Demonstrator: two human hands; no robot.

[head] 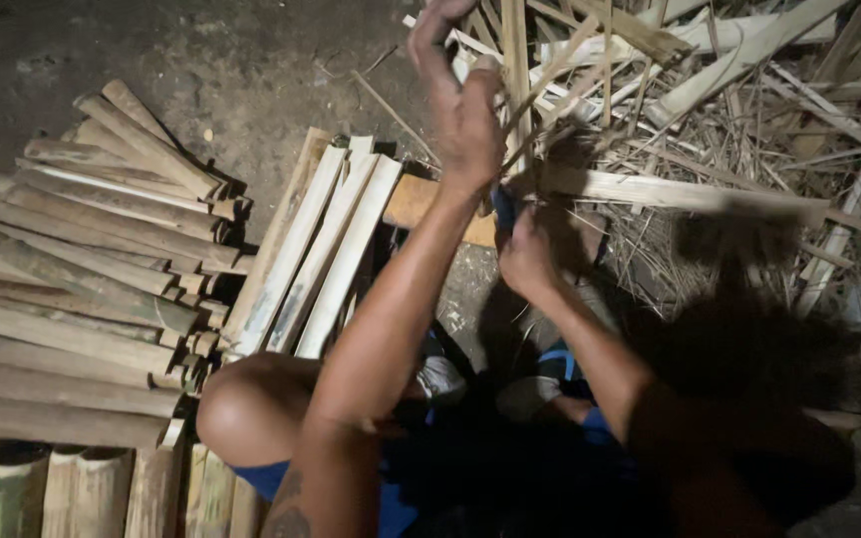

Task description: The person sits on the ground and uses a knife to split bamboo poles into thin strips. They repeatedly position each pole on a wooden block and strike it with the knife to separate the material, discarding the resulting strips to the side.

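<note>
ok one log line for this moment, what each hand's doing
left hand: raised at upright bamboo strip | right hand: gripping blue-handled tool | split bamboo stack: beside left knee

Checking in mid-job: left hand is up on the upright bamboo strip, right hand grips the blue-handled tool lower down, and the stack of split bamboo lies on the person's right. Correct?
Not quite. The stack of split bamboo lies on the person's left, not the right; loose strips and shavings are on the right. The rest holds: the left hand is up on the upright bamboo strip, and the right hand has its grip on the blue-handled tool. The head view shows this.
</note>
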